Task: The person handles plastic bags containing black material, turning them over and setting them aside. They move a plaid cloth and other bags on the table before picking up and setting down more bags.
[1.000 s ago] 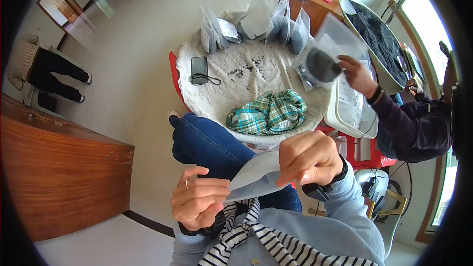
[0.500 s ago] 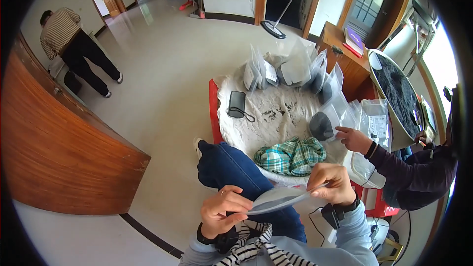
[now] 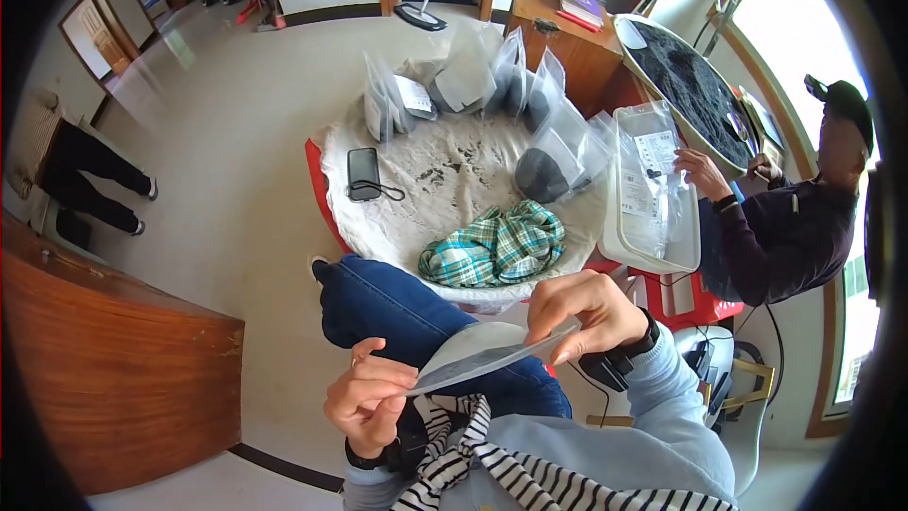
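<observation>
My left hand (image 3: 372, 397) and my right hand (image 3: 582, 317) each pinch an end of a clear plastic bag (image 3: 478, 360), stretched sideways above my jeans-covered leg (image 3: 383, 308), with a pale rounded part at its middle. Just beyond them, a green plaid cloth (image 3: 492, 246) lies bunched on a round, cloth-covered surface (image 3: 359, 227). Several clear bags with dark contents (image 3: 445, 85) stand along its back, and another bag (image 3: 544, 170) rests at its right. A black phone-like device (image 3: 363, 170) with a cord lies at its left.
At right, a co-worker (image 3: 794, 237) reaches into a white bin (image 3: 624, 246) of labelled bags, beside a tub of black granules (image 3: 686, 76). A wooden cabinet (image 3: 549, 57) stands behind. Another person (image 3: 76, 161) bends at the left, beyond a wooden door (image 3: 123, 369). A mop (image 3: 421, 14) stands at back.
The co-worker's hand has released a bag of dark contents at the surface's right and moved to the white bin. My hands still grip their bag. The view has shifted.
</observation>
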The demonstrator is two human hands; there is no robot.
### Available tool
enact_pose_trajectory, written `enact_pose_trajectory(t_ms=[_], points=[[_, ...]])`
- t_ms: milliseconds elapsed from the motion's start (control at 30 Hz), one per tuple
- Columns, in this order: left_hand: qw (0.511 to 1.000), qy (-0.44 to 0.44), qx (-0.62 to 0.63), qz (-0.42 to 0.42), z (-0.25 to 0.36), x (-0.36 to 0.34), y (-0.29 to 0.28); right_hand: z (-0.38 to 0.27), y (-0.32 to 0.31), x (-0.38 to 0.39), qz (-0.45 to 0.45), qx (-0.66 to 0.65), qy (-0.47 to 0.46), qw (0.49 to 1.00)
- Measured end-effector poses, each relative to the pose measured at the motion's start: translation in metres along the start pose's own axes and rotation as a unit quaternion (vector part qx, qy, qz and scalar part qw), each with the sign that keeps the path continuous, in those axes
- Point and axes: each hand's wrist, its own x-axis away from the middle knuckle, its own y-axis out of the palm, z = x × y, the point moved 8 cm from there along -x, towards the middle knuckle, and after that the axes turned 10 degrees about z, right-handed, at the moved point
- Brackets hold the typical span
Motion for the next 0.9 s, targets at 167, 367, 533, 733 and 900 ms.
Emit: enact_pose_trajectory(t_ms=[167, 367, 533, 733, 900], points=[[1.0, 0.006, 0.002, -0.006, -0.003, 0.001, 0.004, -0.007, -0.009, -0.001, 0.02, 0.039, -0.007, 0.999], [0.982, -0.152, -0.059, 0.093, -0.059, 0.017, -0.01, -0.048, -0.067, -0.013, 0.183, 0.042, -0.073, 0.979], [0.932, -0.026, -0.357, -0.058, -0.107, 0.035, 0.026, -0.01, -0.1, -0.041, 0.225, 0.203, -0.037, 0.952], [0.895, 0.034, -0.432, -0.11, -0.128, 0.055, 0.035, 0.124, -0.172, -0.109, 0.309, 0.284, 0.141, 0.897], [0.897, 0.03, -0.43, -0.101, -0.135, 0.052, 0.033, 0.207, -0.214, -0.145, 0.346, 0.311, 0.143, 0.874]])
